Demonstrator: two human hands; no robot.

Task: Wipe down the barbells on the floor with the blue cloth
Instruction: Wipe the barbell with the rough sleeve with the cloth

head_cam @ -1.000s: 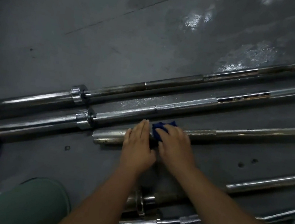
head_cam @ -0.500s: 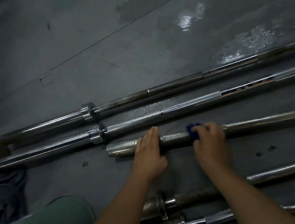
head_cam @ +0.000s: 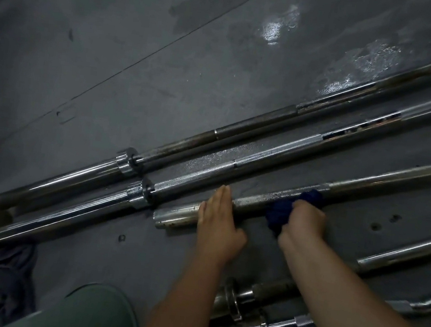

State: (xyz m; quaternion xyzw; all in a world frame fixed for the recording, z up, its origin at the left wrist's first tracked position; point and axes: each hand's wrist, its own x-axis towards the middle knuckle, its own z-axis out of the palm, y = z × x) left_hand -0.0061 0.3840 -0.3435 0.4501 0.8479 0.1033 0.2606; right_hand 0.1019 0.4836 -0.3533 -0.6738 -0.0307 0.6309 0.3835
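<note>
A matte, dark grey floor point(head_cam: 112, 69), glossy in patches, carries long round steel barbells lying parallel. The chrome barbell point(head_cam: 278, 149) shows bright diamond knurling and a ribbed collar. Just beside it lies a duller third barbell point(head_cam: 369, 182) with a smooth end and a speckled, knurled shaft. The left hand point(head_cam: 217, 226) lies flat on that bar, fingers straight. The right hand point(head_cam: 302, 223) curls over it, gripping the crumpled blue cloth point(head_cam: 280, 212) against the knurling.

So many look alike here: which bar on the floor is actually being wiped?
The third bar from the far side: the right hand grips the blue cloth on it, and the left hand rests flat on it.
</note>
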